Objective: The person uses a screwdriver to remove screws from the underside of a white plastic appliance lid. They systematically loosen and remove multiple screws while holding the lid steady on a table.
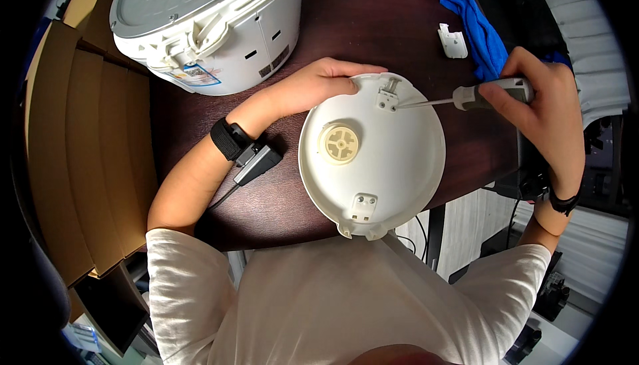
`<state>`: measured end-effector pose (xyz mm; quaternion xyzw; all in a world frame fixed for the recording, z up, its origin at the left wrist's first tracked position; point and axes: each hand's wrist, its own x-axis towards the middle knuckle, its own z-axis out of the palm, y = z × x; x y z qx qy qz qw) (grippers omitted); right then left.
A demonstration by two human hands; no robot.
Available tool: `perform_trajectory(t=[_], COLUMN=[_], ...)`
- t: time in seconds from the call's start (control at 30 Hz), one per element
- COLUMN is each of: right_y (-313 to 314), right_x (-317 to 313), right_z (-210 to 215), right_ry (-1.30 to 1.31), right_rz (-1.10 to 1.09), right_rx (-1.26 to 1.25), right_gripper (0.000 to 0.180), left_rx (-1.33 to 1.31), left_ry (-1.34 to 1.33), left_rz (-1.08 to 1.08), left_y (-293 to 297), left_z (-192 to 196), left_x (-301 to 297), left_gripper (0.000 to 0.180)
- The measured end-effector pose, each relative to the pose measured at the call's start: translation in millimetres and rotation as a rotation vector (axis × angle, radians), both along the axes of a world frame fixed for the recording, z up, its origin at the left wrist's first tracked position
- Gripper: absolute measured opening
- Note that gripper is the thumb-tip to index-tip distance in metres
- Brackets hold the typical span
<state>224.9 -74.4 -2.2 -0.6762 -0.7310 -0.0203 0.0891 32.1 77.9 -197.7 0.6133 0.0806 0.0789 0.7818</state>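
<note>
A round white plastic lid point(399, 158) lies with its hollow inner side facing up, near the front edge of the table. My left hand point(318, 86) grips its far-left rim, the fingers partly hidden behind it. In my right hand point(549, 112) is a screwdriver point(474, 97) with a grey and white handle. Its shaft points left, and the tip meets a small white bracket point(387, 100) at the lid's far edge, by a screw. A cream slotted round fitting point(341, 144) sits left of the lid's middle. Another screwed plate point(363, 207) is at the near edge.
A large white appliance body point(246, 52) with a grey top stands at the back left. Brown cardboard point(86, 158) lines the left side. A small white plastic piece point(453, 42) and a blue cloth point(469, 18) lie at the back right. The dark table point(386, 25) spans the middle.
</note>
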Motion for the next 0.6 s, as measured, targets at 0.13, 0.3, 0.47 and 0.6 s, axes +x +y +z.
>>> perform_trajectory(t=[0.13, 0.3, 0.47, 0.6], right_y=[-0.5, -1.9, -1.0, -0.9], right_x=[-5.8, -11.6, -18.8, -22.3], right_z=[4.7, 6.4, 1.4, 0.1], right_ry=[-0.037, -0.037, 0.081, -0.044], right_rz=[-0.014, -0.092, -0.228, -0.298], right_rx=[-0.033, -0.005, 0.052, 0.059], right_gripper=[0.025, 0.024, 0.028, 0.031], left_rx=[-0.013, 0.002, -0.007, -0.017], left_ry=[-0.012, -0.024, -0.018, -0.022], left_rz=[0.002, -0.001, -0.003, -0.004], left_y=[-0.5, 0.9, 0.8, 0.4], left_z=[-1.2, -2.7, -2.5, -2.4], left_x=[0.4, 0.4, 0.0, 0.7], left_gripper=[0.045, 0.044, 0.044, 0.044])
